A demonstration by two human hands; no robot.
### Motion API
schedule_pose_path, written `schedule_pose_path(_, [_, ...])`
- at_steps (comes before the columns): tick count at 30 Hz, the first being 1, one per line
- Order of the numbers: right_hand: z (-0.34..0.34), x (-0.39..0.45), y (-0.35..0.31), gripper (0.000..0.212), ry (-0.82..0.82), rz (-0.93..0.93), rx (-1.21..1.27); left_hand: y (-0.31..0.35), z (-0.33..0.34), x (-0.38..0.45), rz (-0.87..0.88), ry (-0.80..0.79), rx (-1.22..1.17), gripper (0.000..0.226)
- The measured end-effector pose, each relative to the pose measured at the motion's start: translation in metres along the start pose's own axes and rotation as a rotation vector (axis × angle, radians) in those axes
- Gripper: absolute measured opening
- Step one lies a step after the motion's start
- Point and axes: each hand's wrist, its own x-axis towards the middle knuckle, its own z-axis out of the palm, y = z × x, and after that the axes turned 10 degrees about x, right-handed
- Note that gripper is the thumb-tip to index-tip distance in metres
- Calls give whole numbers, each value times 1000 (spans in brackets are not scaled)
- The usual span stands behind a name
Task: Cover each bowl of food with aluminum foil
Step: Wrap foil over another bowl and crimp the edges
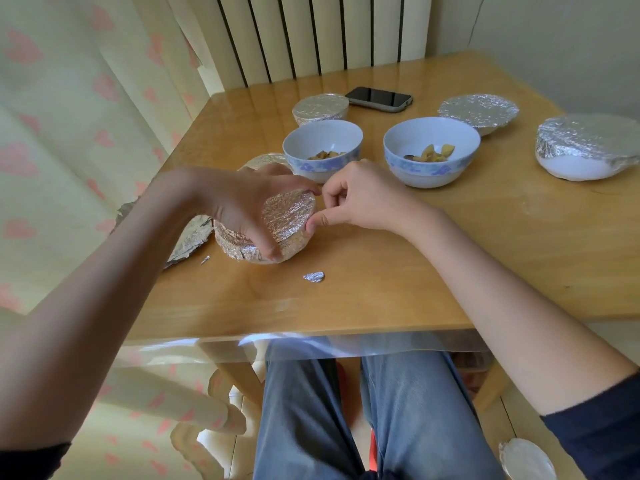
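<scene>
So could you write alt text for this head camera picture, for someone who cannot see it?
Seen from above, a person's left hand holds a foil-covered bowl on a wooden table while the right hand pinches the foil at its rim. Behind stand two uncovered bowls of food, more foil-covered bowls and a phone.

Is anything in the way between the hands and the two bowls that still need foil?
Nothing visible blocks them. The open bowls sit just behind the hands, left hand and right hand, which are on the foil-covered bowl.
</scene>
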Motion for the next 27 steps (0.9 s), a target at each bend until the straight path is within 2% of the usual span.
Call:
schedule_pose_path(3, [-1, -20, 11, 43, 9, 58, 115, 5, 3, 2, -161, -10, 9, 122])
schedule_pose_path(6, [9, -43, 11, 35, 89, 79, 114, 9, 1, 1, -273, -66, 77, 138])
schedule_pose_path(9, [24, -57, -6, 30, 63, 99, 15, 7, -7, -8, -257, -103, 99, 154])
schedule_pose_path(15, [52, -55, -36, 47, 143, 74, -180, -2, 4, -16, -124, -102, 174, 142])
schedule_pose_path(19, [54, -47, -36, 38, 182, 71, -130, -7, 9, -11, -40, -39, 110, 135])
schedule_pose_path(27, [42, -36, -27, 27, 89, 45, -32, -6, 11, -6, -71, -21, 165, 133])
